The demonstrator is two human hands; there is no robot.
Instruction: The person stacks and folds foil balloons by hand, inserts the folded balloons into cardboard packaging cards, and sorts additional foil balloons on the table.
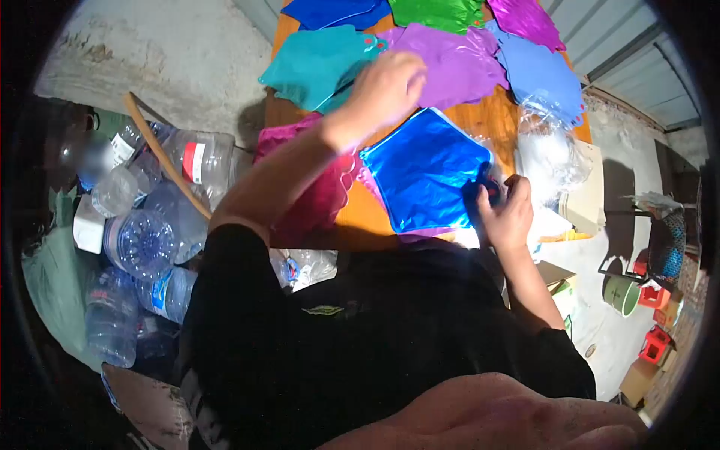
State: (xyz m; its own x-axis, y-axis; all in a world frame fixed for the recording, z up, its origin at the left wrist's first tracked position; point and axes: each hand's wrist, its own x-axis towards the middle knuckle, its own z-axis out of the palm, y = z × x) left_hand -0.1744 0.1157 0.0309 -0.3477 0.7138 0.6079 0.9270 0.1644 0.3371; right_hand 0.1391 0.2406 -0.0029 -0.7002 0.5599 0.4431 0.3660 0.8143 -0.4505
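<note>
Fisheye edges black; glare low right; hand blurred.

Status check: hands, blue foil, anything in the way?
Left hand over teal and purple sheets. Right hand at right edge of blue foil, grip unclear. Left forearm hides part of pink sheets.

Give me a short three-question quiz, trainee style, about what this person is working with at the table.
1. Fill in the colour: the left hand is over where the ____ sheets meet the light purple sheets.
2. True or false: clear plastic bottles are piled to the left of the wooden table.
3. Which is at the right edge of the shiny blue sheet nearest the person?
A) left hand
B) right hand

Key: 1 teal; 2 true; 3 B
</note>
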